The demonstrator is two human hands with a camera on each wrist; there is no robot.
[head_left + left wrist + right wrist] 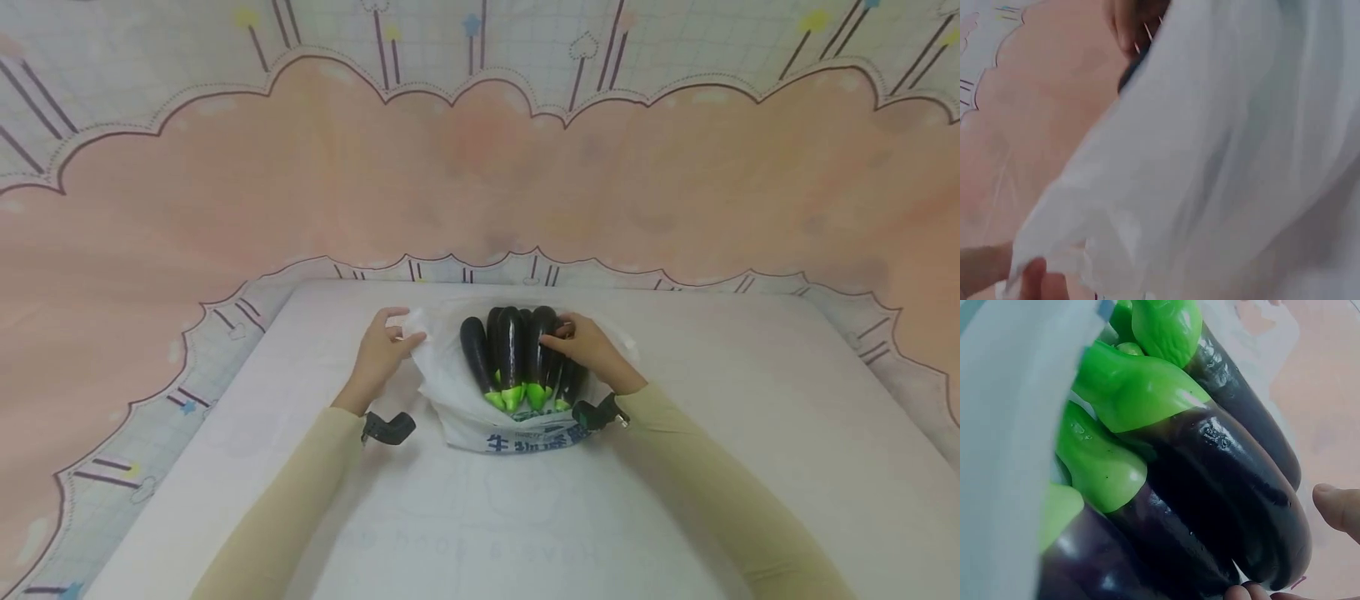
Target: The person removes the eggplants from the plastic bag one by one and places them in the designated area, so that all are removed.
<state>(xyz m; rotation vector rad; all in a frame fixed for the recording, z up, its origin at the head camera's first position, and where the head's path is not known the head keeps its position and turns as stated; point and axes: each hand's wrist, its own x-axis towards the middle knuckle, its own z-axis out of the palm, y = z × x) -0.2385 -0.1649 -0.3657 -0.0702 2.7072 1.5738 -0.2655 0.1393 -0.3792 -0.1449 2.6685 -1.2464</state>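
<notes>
A white plastic bag [457,417] with dark blue print lies open on the table, and several dark purple eggplants [512,350] with bright green caps lie side by side in it. My left hand [378,352] pinches the bag's rim at the left; the left wrist view shows the thin plastic [1166,162] stretched up from the fingertips [1034,275]. At the eggplants' upper right is my right hand [592,343]. In the right wrist view its thumb [1340,509] stands just off the large eggplant [1235,481], while other fingertips [1244,592] are by its rounded end.
The bag rests on a white-covered table [465,517]. Behind and beside it hangs a peach and white patterned cloth [480,175]. Dark wrist cameras [390,427] are strapped at both sleeves.
</notes>
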